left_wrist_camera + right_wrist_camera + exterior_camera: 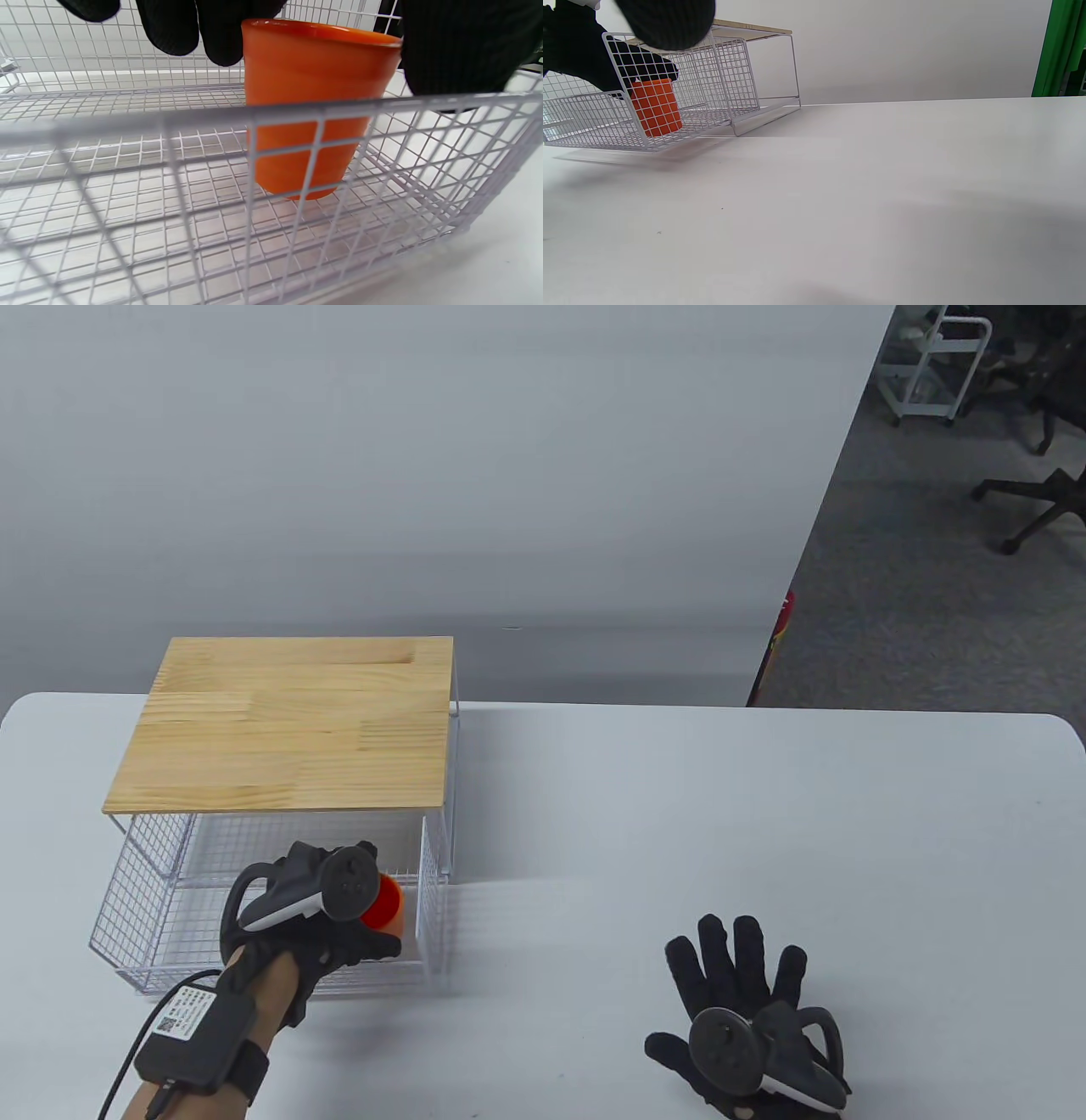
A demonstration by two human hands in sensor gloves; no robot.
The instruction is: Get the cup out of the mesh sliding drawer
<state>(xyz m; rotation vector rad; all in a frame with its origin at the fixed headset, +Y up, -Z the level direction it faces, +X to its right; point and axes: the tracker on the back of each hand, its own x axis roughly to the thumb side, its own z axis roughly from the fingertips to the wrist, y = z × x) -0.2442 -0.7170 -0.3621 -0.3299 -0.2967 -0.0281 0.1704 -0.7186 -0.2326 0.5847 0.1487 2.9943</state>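
Observation:
The orange cup [388, 904] stands upright in the pulled-out white mesh drawer [254, 980], near its right wall. My left hand [371, 899] reaches into the drawer from the front and grips the cup at its rim. In the left wrist view the fingers [220, 38] lie on the left of the cup [305, 84] and the thumb [445, 51] on its right, behind the drawer's front rim [169, 118]. I cannot tell if the cup's base touches the mesh floor. My right hand [721, 984] rests flat on the table, fingers spread, holding nothing.
The drawer slides out of a white wire rack with a wooden top [288, 721] at the table's left. In the right wrist view the rack [734, 76] and the cup [655, 106] show at the far left. White table [679, 831] stretches to the right; office chairs [1035, 500] stand beyond.

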